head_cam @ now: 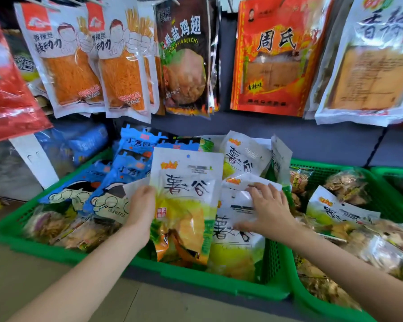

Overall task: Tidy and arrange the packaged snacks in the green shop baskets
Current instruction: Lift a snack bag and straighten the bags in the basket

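Holding one white snack bag [186,182], left hand [141,205]; two baskets [196,278].

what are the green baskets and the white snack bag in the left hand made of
Green baskets: most likely moulded plastic, going by the even bright colour, the perforated mesh walls and the thick smooth rim.

White snack bag, gripped by the left hand: looks like thin glossy plastic film. It shows glare and creases, a sealed flat top with a punched hang hole, and a clear lower part where the snack shows through.

left hand [142,206] gripping, right hand [269,209] flat
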